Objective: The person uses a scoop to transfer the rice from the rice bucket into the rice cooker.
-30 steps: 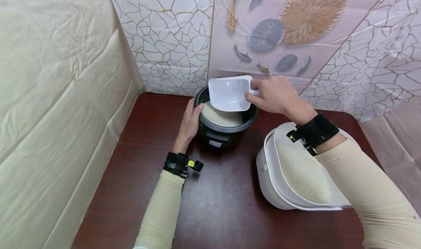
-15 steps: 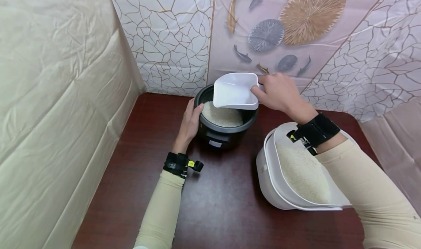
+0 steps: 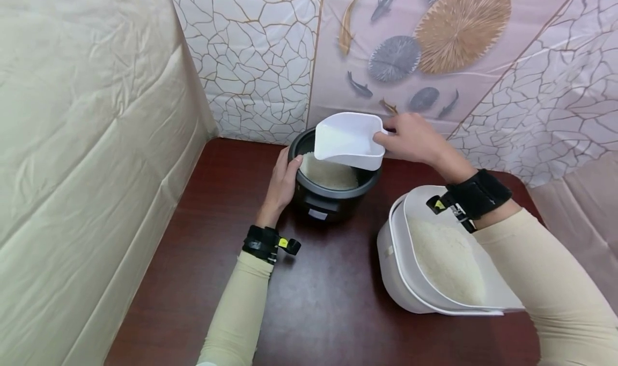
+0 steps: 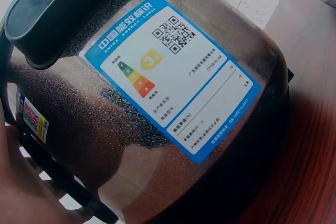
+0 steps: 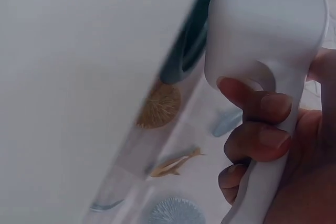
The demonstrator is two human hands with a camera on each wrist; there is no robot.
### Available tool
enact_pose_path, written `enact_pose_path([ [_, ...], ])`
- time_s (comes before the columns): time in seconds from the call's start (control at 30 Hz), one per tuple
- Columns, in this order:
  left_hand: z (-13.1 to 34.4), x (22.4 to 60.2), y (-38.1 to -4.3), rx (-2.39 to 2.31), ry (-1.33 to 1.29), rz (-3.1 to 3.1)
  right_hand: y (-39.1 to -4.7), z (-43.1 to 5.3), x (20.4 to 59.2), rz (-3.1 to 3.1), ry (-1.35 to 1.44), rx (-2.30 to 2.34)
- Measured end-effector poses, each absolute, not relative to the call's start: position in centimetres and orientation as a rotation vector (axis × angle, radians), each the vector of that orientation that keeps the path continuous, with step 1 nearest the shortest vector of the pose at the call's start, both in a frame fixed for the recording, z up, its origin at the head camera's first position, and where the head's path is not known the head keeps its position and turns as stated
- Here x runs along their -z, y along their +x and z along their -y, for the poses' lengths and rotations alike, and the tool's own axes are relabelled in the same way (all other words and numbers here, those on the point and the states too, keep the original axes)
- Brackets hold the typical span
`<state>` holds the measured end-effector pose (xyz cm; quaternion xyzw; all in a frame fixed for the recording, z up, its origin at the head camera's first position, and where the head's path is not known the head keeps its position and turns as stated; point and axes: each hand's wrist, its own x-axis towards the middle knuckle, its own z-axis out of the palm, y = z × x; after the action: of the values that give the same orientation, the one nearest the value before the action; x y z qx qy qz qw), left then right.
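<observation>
Cooker [image 3: 321,200] clasped by left hand [image 3: 282,181] near the far edge of the bench [image 3: 314,296]; scoop [image 3: 351,141] gripped above it by right hand [image 3: 410,137]. Rice [image 3: 333,177] could be spilled by a knock from the scoop.

Dark red, glossy tabletop [image 3: 318,312] below; cream covering [image 3: 96,156] along the left; at the back, white crackle-patterned sheeting [image 3: 256,49] beside a pinkish panel [image 3: 333,95] printed with fish [image 3: 346,28] and round shapes [image 3: 463,28].
</observation>
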<state>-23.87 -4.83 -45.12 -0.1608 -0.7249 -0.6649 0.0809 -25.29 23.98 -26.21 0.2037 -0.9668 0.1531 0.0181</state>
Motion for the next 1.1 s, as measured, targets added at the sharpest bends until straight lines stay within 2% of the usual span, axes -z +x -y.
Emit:
enact_pose_path([
  [0.6, 4.7, 45.3, -23.7, 1.959, -0.476, 2.159, -22.2, -27.8, 23.5, 3.107, 0.562, -0.481],
  [0.83, 4.6, 45.2, -23.7, 1.947, -0.473, 2.168, -19.8, -31.0, 23.6, 3.091, 0.571, -0.476],
  [1.1, 4.7, 44.8, -23.9, 1.938, -0.464, 2.155, -17.4, -34.2, 24.4, 3.181, 0.406, -0.542],
])
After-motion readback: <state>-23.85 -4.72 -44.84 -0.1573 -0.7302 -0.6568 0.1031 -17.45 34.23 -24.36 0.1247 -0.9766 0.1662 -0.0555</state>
